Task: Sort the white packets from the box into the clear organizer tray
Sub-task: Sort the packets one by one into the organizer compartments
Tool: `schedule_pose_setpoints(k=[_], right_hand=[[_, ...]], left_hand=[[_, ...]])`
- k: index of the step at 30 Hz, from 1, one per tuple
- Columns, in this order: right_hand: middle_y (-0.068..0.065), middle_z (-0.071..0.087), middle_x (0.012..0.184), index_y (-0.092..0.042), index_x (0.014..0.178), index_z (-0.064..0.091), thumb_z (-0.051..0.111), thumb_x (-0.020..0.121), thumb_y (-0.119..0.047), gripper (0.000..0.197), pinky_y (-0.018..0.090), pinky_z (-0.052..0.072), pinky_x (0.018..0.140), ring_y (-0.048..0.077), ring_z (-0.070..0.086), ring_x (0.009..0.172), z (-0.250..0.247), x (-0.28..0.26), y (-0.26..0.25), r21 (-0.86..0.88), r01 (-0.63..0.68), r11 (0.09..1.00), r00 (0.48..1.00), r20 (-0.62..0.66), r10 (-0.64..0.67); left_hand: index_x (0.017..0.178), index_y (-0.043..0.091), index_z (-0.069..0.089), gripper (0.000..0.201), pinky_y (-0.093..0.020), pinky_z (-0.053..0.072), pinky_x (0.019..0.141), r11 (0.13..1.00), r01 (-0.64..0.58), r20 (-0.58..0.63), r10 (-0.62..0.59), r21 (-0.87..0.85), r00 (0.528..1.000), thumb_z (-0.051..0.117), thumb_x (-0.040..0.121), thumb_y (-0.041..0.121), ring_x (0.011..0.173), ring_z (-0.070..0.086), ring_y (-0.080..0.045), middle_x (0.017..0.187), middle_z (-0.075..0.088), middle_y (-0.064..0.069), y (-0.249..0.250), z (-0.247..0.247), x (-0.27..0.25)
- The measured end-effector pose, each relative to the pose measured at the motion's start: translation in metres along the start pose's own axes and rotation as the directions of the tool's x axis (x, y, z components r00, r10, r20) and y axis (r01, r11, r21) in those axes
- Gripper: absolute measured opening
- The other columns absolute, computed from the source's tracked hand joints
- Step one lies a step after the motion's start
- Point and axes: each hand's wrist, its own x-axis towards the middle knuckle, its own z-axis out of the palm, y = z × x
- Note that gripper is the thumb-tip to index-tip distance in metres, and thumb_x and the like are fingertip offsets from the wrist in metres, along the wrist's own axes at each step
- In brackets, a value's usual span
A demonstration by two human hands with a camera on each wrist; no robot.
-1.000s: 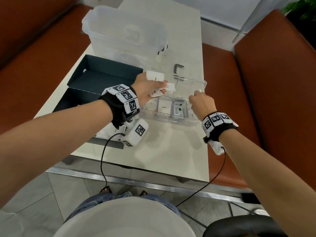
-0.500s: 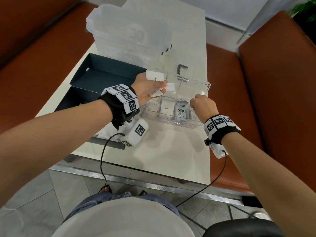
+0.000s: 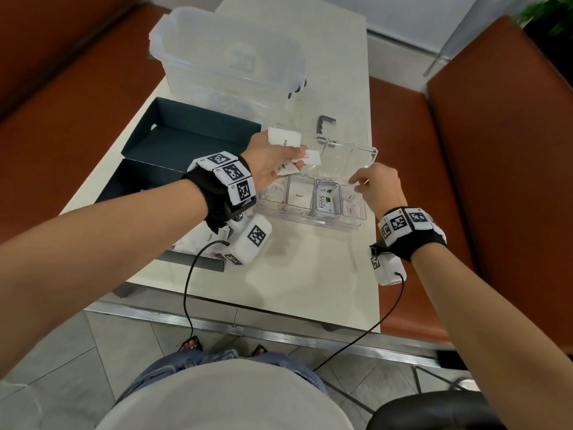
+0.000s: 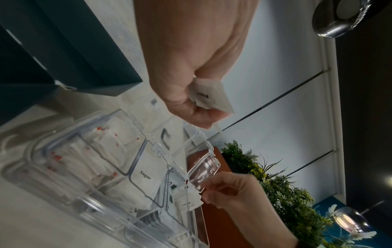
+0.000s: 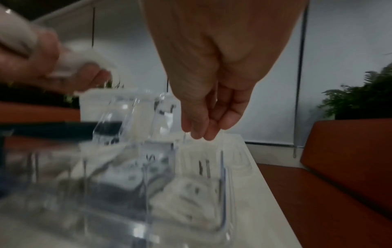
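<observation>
My left hand hovers over the left end of the clear organizer tray and grips several white packets, one seen close up. My right hand hangs above the tray's rightmost compartment, fingers pointing down and loosely together, with nothing seen between them. White packets lie just under them. The other compartments hold red-printed packets, a Sugar packet and a Stevia packet. The tray's lid stands open at the back. The dark box lies to the left.
A large clear lidded container stands behind the box. A small dark metal bracket lies behind the tray. More white packets show under my left wrist. Orange benches flank the white table, whose front edge is near me.
My right hand has come slightly lower over the right compartment and its fingers have loosened. The left hand stays where it was with its packets.
</observation>
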Motion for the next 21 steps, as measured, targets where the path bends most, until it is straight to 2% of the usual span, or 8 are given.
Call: schedule_pose_setpoints(k=[2, 4, 6, 9, 12, 14, 17, 21], right_hand=[[0.003, 0.060, 0.092, -0.014, 0.097, 0.073, 0.060, 0.090, 0.000, 0.021, 0.018, 0.039, 0.073, 0.011, 0.053, 0.075, -0.014, 0.001, 0.002, 0.056, -0.052, 0.997, 0.996, -0.067, 0.056], [0.000, 0.063, 0.089, -0.016, 0.095, 0.074, 0.057, 0.090, -0.002, 0.022, 0.005, 0.035, 0.068, 0.006, 0.053, 0.071, -0.029, -0.002, -0.002, 0.141, -0.070, 0.988, 0.985, -0.146, 0.091], [-0.002, 0.068, 0.083, -0.016, 0.093, 0.072, 0.057, 0.089, -0.006, 0.019, -0.001, 0.038, 0.062, 0.001, 0.060, 0.065, -0.042, -0.008, -0.011, 0.288, -0.043, 0.957, 0.978, -0.186, 0.100], [-0.005, 0.070, 0.078, -0.020, 0.096, 0.067, 0.059, 0.091, -0.023, 0.010, 0.011, 0.050, 0.059, 0.002, 0.068, 0.062, -0.051, -0.019, -0.034, 0.545, -0.070, 0.836, 0.978, -0.128, 0.165], [-0.001, 0.070, 0.082, -0.017, 0.100, 0.067, 0.064, 0.090, -0.035, 0.021, 0.018, 0.051, 0.053, 0.009, 0.070, 0.065, -0.052, -0.025, -0.046, 0.664, -0.205, 0.719, 0.972, 0.054, 0.228], [0.000, 0.070, 0.083, -0.013, 0.099, 0.071, 0.069, 0.087, -0.027, 0.018, 0.019, 0.051, 0.054, 0.009, 0.068, 0.063, -0.051, -0.029, -0.045, 0.704, -0.247, 0.666, 0.967, 0.130, 0.221], [0.001, 0.069, 0.076, -0.008, 0.095, 0.072, 0.072, 0.084, -0.015, 0.013, 0.019, 0.050, 0.055, 0.006, 0.062, 0.057, -0.051, -0.032, -0.036, 0.778, -0.285, 0.560, 0.954, 0.171, 0.247], [0.006, 0.068, 0.082, -0.007, 0.086, 0.071, 0.067, 0.084, -0.009, 0.005, 0.021, 0.046, 0.052, 0.011, 0.055, 0.060, -0.052, -0.032, -0.029, 0.799, -0.362, 0.479, 0.912, 0.198, 0.360]], left_hand=[[0.105, 0.005, 0.058, 0.030, -0.023, 0.055, 0.053, 1.000, 0.002, 0.008, -0.002, -0.015, 1.000, 0.068, 0.082, -0.011, 0.071, 0.067, -0.016, 0.090, 0.067, -0.010, -0.002, 0.004, 0.001], [0.101, 0.006, 0.058, 0.028, -0.026, 0.057, 0.056, 1.000, -0.001, 0.021, 0.001, 0.003, 1.000, 0.069, 0.081, -0.010, 0.068, 0.067, -0.015, 0.086, 0.069, -0.009, -0.005, 0.009, 0.001], [0.094, 0.008, 0.060, 0.024, -0.030, 0.059, 0.064, 0.998, -0.012, 0.047, 0.009, 0.054, 0.999, 0.072, 0.080, -0.007, 0.065, 0.067, -0.017, 0.082, 0.070, -0.007, -0.008, 0.016, 0.001], [0.094, 0.003, 0.062, 0.023, -0.026, 0.056, 0.056, 0.997, -0.041, 0.100, 0.035, 0.061, 0.994, 0.073, 0.078, -0.008, 0.058, 0.065, -0.015, 0.083, 0.069, -0.011, -0.013, 0.026, -0.003], [0.094, 0.004, 0.063, 0.024, -0.026, 0.058, 0.056, 0.990, -0.092, 0.143, 0.076, 0.105, 0.987, 0.075, 0.076, -0.007, 0.059, 0.069, -0.012, 0.084, 0.070, -0.010, -0.017, 0.037, -0.006], [0.090, 0.008, 0.063, 0.021, -0.023, 0.058, 0.057, 0.981, -0.123, 0.150, 0.101, 0.148, 0.984, 0.075, 0.077, -0.003, 0.062, 0.069, -0.008, 0.083, 0.070, -0.007, -0.018, 0.042, -0.007], [0.093, 0.008, 0.063, 0.011, -0.029, 0.059, 0.064, 0.990, -0.075, 0.140, 0.058, 0.119, 0.988, 0.070, 0.085, 0.005, 0.069, 0.068, -0.016, 0.088, 0.069, -0.009, -0.019, 0.048, -0.007], [0.090, 0.004, 0.063, 0.004, -0.025, 0.054, 0.055, 0.998, -0.028, 0.136, 0.021, 0.047, 0.990, 0.063, 0.092, 0.007, 0.064, 0.065, -0.020, 0.082, 0.066, -0.012, -0.020, 0.048, -0.008]])
